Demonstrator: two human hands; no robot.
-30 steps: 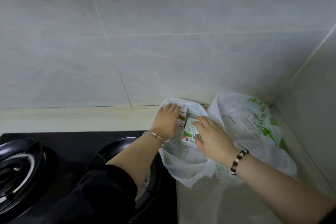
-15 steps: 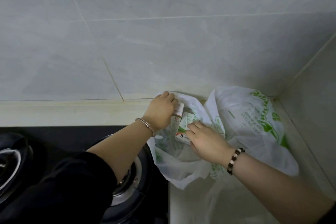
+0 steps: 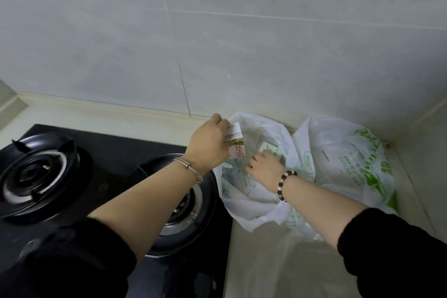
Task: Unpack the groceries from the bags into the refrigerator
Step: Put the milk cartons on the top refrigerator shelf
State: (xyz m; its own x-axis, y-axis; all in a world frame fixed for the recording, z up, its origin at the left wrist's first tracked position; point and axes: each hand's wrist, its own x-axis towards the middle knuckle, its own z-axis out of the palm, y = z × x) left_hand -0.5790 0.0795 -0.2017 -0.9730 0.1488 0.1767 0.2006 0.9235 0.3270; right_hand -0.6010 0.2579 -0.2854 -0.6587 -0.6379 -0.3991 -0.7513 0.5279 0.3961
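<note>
Two white plastic grocery bags with green print sit on the counter in the corner: a near bag [image 3: 244,203] and a fuller one [image 3: 350,164] to its right. My left hand [image 3: 210,145] grips a small white carton with red print [image 3: 235,143], held upright above the near bag's mouth. My right hand [image 3: 264,167] reaches into the same bag, its fingers round a second white and green carton [image 3: 269,150] that is partly hidden by plastic.
A black gas hob [image 3: 108,152] with two burners lies left of the bags, under my left forearm. Grey tiled walls [image 3: 242,55] close the back and the right side. Pale counter [image 3: 278,268] runs in front of the bags.
My left hand has lifted its carton up out of the bag's mouth. My right hand has pushed deeper into the bag. The camera has swung left, showing more of the hob.
</note>
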